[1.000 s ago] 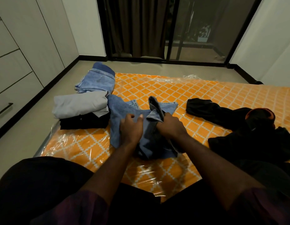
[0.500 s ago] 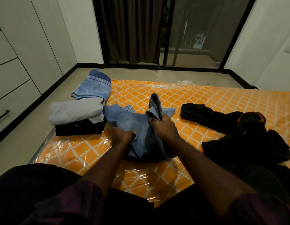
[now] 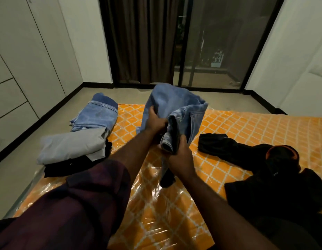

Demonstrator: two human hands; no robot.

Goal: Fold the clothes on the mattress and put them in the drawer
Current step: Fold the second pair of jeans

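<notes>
Above the middle of the orange mattress (image 3: 246,127), we are holding a pair of light blue jeans (image 3: 176,107) up off the plastic-wrapped surface. Our left hand (image 3: 155,121) is taking the denim from the left side, its grip clamped on the cloth with the thumb lying across the front. Our right hand (image 3: 181,159) is clamping its grip round a folded band of the same jeans lower down, fingers curled on it. A dark end is hanging below the right hand, and we cannot tell whether it is touching the mattress. At the mattress's left edge, a grey folded garment (image 3: 72,147) is lying on a black folded one (image 3: 66,168), with folded jeans (image 3: 97,114) just beyond them. To the right, a heap of black clothes (image 3: 268,170) is lying unfolded. Along the wall on the left, drawer fronts (image 3: 8,98) are standing shut
</notes>
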